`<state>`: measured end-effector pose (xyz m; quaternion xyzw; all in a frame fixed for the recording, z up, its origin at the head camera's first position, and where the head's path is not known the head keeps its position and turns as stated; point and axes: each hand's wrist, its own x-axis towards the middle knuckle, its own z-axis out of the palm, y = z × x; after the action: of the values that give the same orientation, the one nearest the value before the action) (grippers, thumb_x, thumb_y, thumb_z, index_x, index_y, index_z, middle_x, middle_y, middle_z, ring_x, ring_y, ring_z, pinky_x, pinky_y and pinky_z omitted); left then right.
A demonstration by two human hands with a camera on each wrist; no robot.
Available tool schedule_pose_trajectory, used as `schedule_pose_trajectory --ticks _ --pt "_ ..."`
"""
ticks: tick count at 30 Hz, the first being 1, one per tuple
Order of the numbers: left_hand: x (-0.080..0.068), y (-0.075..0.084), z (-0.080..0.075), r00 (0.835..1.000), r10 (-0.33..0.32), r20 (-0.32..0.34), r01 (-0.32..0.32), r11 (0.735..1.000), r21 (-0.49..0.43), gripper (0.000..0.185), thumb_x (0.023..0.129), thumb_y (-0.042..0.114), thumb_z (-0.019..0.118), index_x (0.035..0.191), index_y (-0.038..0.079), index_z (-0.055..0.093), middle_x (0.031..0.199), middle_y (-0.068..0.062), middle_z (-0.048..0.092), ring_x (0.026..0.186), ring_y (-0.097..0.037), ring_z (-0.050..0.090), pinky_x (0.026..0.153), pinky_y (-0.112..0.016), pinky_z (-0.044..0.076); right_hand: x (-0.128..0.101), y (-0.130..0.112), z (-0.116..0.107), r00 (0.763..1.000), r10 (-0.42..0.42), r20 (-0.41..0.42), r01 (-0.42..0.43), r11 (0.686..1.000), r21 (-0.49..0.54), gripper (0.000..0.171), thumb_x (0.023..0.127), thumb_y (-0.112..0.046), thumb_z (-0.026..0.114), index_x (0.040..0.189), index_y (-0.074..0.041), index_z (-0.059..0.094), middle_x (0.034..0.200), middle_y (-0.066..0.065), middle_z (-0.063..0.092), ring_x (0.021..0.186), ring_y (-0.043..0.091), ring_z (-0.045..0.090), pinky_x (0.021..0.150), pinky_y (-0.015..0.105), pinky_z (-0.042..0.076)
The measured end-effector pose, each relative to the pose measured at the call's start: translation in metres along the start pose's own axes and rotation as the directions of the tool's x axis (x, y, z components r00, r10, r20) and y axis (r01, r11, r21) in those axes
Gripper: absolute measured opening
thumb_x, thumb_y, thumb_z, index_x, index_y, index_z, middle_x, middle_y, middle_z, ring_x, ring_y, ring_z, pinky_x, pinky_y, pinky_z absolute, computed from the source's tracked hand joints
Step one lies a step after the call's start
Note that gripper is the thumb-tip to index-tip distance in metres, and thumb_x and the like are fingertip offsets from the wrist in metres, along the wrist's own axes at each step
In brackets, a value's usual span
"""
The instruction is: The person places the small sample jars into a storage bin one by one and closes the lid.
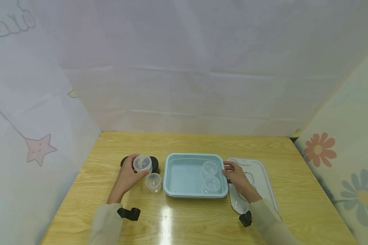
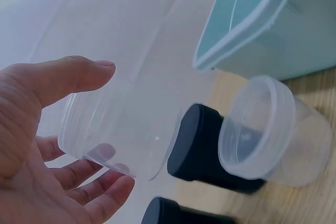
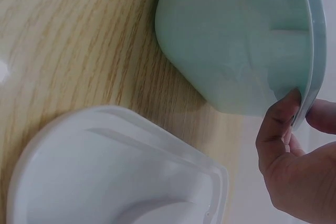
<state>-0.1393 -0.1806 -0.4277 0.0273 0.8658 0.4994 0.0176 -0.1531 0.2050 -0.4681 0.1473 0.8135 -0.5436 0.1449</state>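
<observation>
Cup [image 2: 126, 129], clear, round and ridged near one end, is pinched by the left hand [image 1: 128, 175]; the right hand [image 1: 238, 177] pinches the blue tub [image 1: 184, 175] between them.

Wooden table [image 1: 202, 221] — blue tub [image 1: 184, 177]; clear cup [image 1: 153, 183]

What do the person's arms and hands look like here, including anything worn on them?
The left hand and right hand are bare, with no gloves or rings showing. Plain, pale beige long fabric sleeves cover the forearms. Small black wrist cameras sit near both cuffs; no cables or markings are visible.
</observation>
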Motion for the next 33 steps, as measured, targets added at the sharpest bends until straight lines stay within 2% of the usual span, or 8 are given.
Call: schedule_pose_trajectory --ticks 9,14,23,29,33 --pt "0.014 0.022 0.015 0.999 0.0 0.038 -0.001 1.0 0.013 0.07 0.082 0.02 0.072 0.14 0.002 0.036 0.131 -0.021 0.046 0.11 -0.034 0.053 0.087 -0.046 0.048 -0.002 0.0 0.0 1.0 -0.014 0.004 0.014 1.0 0.012 0.046 0.097 -0.007 0.048 0.141 -0.001 0.037 0.127 0.021 0.047 0.103 0.024 0.054 0.074 0.03 0.051" --pt "0.024 0.028 0.031 0.997 0.019 0.072 -0.019 1.0 -0.009 0.069 0.083 0.018 0.072 0.14 0.003 0.037 0.128 -0.02 0.048 0.102 -0.032 0.055 0.081 -0.041 0.049 -0.001 0.0 0.001 1.0 -0.005 0.001 0.005 1.0 0.022 0.046 0.097 -0.007 0.048 0.141 -0.002 0.038 0.127 0.021 0.047 0.102 0.023 0.054 0.074 0.03 0.051" --pt "0.035 0.04 0.061 0.994 0.031 0.105 -0.026 0.998 -0.049 0.068 0.08 0.018 0.075 0.138 0.003 0.041 0.131 -0.018 0.047 0.112 -0.033 0.051 0.089 -0.049 0.047 0.0 0.004 0.002 1.0 -0.031 0.001 0.031 0.999 0.028 0.045 0.096 -0.006 0.05 0.139 0.0 0.039 0.125 0.02 0.047 0.099 0.021 0.054 0.07 0.028 0.048" --pt "0.042 0.046 0.082 0.988 0.042 0.15 -0.035 0.998 -0.045 0.07 0.08 0.019 0.075 0.138 0.005 0.04 0.131 -0.019 0.047 0.106 -0.034 0.055 0.079 -0.046 0.051 -0.001 0.002 0.001 1.0 -0.024 -0.007 0.024 0.999 0.023 0.045 0.096 -0.006 0.049 0.14 0.0 0.039 0.125 0.021 0.048 0.099 0.023 0.053 0.069 0.028 0.049" --pt "0.046 0.047 0.097 0.984 0.045 0.175 -0.038 0.998 -0.044 0.07 0.078 0.02 0.077 0.137 0.005 0.042 0.13 -0.018 0.049 0.105 -0.034 0.055 0.079 -0.046 0.05 -0.002 0.001 0.001 1.0 -0.016 -0.01 0.016 1.0 0.025 0.044 0.097 -0.007 0.048 0.14 -0.001 0.039 0.126 0.021 0.047 0.101 0.023 0.053 0.07 0.028 0.049"
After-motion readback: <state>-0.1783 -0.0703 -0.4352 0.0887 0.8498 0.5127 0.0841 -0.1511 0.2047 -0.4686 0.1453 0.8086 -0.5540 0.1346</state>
